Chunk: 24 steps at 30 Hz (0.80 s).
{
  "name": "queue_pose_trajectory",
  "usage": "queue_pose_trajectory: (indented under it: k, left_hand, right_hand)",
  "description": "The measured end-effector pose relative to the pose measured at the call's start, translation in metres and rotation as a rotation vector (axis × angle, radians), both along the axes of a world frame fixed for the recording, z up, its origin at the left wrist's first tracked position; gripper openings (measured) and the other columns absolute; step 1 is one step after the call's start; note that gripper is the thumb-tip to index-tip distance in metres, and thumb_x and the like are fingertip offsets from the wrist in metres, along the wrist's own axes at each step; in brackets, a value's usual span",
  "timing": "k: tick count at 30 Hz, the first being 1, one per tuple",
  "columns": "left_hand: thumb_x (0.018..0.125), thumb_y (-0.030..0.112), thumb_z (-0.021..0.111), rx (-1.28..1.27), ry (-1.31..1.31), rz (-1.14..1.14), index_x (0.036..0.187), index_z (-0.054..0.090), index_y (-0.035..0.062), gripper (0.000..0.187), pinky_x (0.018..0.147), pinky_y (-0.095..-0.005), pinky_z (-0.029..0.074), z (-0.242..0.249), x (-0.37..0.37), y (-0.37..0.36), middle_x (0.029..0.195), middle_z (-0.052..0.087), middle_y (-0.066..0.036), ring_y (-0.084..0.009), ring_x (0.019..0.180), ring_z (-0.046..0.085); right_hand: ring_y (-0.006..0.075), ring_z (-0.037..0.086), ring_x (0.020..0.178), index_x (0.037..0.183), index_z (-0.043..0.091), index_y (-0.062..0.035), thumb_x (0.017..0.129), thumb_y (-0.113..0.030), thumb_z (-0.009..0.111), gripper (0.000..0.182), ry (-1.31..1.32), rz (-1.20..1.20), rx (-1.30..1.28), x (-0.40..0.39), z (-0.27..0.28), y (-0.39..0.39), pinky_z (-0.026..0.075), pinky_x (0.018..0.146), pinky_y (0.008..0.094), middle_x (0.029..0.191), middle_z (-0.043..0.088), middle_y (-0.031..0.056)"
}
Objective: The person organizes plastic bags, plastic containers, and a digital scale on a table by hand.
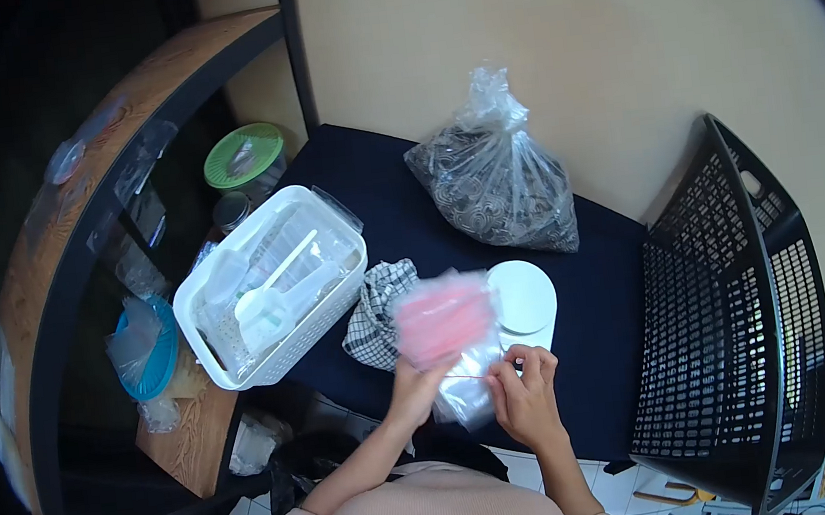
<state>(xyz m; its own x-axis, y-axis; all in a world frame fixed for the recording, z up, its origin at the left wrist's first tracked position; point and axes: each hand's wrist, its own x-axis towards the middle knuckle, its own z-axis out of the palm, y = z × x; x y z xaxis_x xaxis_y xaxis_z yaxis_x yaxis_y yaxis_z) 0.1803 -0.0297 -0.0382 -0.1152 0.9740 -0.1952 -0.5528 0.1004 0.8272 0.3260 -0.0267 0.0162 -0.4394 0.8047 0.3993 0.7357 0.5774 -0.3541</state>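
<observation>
A stack of clear plastic bags with pink print [444,320] is blurred by motion above the front of the dark table. My left hand [414,390] is closed on the lower left of the stack. A thin red band runs from the stack to my right hand [528,396], whose fingertips are pinched on it. Just behind my right hand stands a white scale with a round plate [522,296]. To the left of the bags lies a crumpled black and white checked cloth [371,324].
A white basket [356,275] with scoops and plastic bags stands at the left. A tied clear bag of dark contents [500,183] is at the back. A tall black crate [706,327] rises at the right. Wooden shelves [191,447] hold a green-lidded tub [246,154] and a blue bowl [170,358].
</observation>
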Motion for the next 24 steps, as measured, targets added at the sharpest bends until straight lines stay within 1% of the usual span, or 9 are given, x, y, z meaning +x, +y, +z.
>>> queue_pose_trajectory:
  k: [2,4,6,8,12,14,17,20,24]
  left_hand:
    - [0.07,-0.003,0.061,0.055,-0.016,0.139,0.106,0.048,-0.0014,0.038,0.081,-0.0269,0.041,0.011,-0.01,0.01,0.098,0.055,-0.008,-0.0148,0.092,0.052]
    - [0.072,-0.001,0.059,0.063,0.012,0.12,0.113,0.042,-0.0002,0.044,0.084,-0.0308,0.04,0.014,-0.019,0.015,0.106,0.051,-0.01,-0.0195,0.097,0.05]
    - [0.074,-0.002,0.057,0.055,-0.063,0.101,0.114,0.041,0.0009,0.044,0.086,-0.0295,0.039,0.012,-0.022,0.018,0.108,0.05,-0.01,-0.0169,0.099,0.049]
    - [0.078,0.004,0.056,0.036,-0.262,0.246,0.118,0.038,0.0027,0.043,0.088,-0.0312,0.038,0.019,-0.024,0.025,0.113,0.046,-0.01,-0.0174,0.103,0.046]
    - [0.08,0.011,0.056,0.082,-0.244,0.335,0.117,0.038,0.0037,0.042,0.088,-0.0322,0.038,0.041,-0.04,0.04,0.113,0.045,-0.009,-0.0178,0.104,0.045]
    - [0.079,0.013,0.057,0.119,-0.15,0.231,0.117,0.039,0.0034,0.043,0.086,-0.0322,0.039,0.051,-0.038,0.04,0.111,0.047,-0.009,-0.0177,0.102,0.046]
    - [0.078,0.013,0.058,0.062,-0.134,0.139,0.115,0.04,0.003,0.042,0.084,-0.0312,0.04,0.055,-0.025,0.037,0.107,0.049,-0.008,-0.0173,0.099,0.048]
    - [0.077,0.01,0.059,0.046,-0.116,0.092,0.113,0.042,0.0025,0.041,0.083,-0.0298,0.04,0.048,-0.016,0.035,0.105,0.05,-0.008,-0.0172,0.097,0.049]
    - [0.074,0.007,0.061,0.011,-0.063,0.01,0.112,0.043,0.001,0.043,0.083,-0.0288,0.039,0.045,-0.015,0.033,0.106,0.05,-0.009,-0.0162,0.097,0.049]
  right_hand:
    - [0.0279,0.036,0.087,0.079,0.053,-0.0056,0.073,-0.009,0.054,0.007,0.006,-0.017,0.007,0.012,0.001,-0.004,0.03,0.078,0.0379,0.091,0.044,0.01]
    - [0.0282,0.037,0.087,0.077,0.053,-0.0051,0.074,-0.009,0.054,0.005,0.039,-0.003,-0.074,0.025,0.001,-0.004,0.031,0.077,0.0384,0.09,0.044,0.0103]
    - [0.0283,0.038,0.086,0.076,0.052,-0.0043,0.074,-0.009,0.053,0.006,0.086,-0.02,-0.089,0.033,0.003,-0.006,0.031,0.077,0.0385,0.088,0.044,0.0106]
    - [0.0282,0.039,0.085,0.076,0.053,-0.0041,0.074,-0.01,0.054,0.007,0.18,0.124,-0.139,0.031,0.003,-0.015,0.032,0.076,0.0385,0.086,0.043,0.011]
    - [0.027,0.043,0.081,0.075,0.053,-0.0033,0.07,-0.007,0.056,0.007,0.236,0.172,-0.226,0.034,-0.007,-0.025,0.035,0.072,0.0344,0.083,0.044,0.0119]
    - [0.0256,0.043,0.08,0.072,0.052,-0.0024,0.071,-0.005,0.054,0.004,0.358,-0.056,-0.12,0.049,-0.006,-0.008,0.036,0.069,0.0341,0.081,0.044,0.0114]
    - [0.0155,0.044,0.066,0.069,0.049,0.0004,0.077,-0.002,0.05,0.008,0.704,-0.38,0.016,0.08,-0.005,0.046,0.036,0.056,0.0244,0.076,0.042,0.0085]
    - [0.016,0.046,0.068,0.074,0.056,-0.0001,0.077,-0.011,0.055,0.011,0.661,-0.576,0.099,0.116,-0.029,0.108,0.037,0.059,0.0246,0.079,0.046,0.0066]
    - [0.024,0.047,0.089,0.074,0.062,-0.0105,0.07,-0.022,0.064,0.012,0.401,-0.717,-0.052,0.136,-0.083,0.169,0.036,0.078,0.0382,0.086,0.051,0.0069]
